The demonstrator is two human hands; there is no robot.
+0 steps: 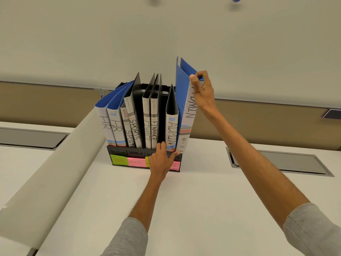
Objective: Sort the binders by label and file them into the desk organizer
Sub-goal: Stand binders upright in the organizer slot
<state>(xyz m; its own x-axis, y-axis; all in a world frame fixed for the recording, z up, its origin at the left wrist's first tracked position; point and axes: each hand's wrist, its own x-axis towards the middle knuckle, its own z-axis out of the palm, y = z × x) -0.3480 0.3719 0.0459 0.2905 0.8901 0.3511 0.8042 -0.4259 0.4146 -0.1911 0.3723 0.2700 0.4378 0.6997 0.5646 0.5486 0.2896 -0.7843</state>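
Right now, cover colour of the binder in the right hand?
Blue cover on the binder, white spine; head view.

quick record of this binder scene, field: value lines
organizer: black desk organizer on white desk
filed, left to right: HR binders, SPORTS binders, FINANCE binders, black ADMIN binder
in hand: blue binder, at the organizer's right end, tilted, spine lettering upside down
right hand: grips the blue binder's top
left hand: fingers spread, touching the organizer front below ADMIN
slot labels: sticky notes on the front, HR readable
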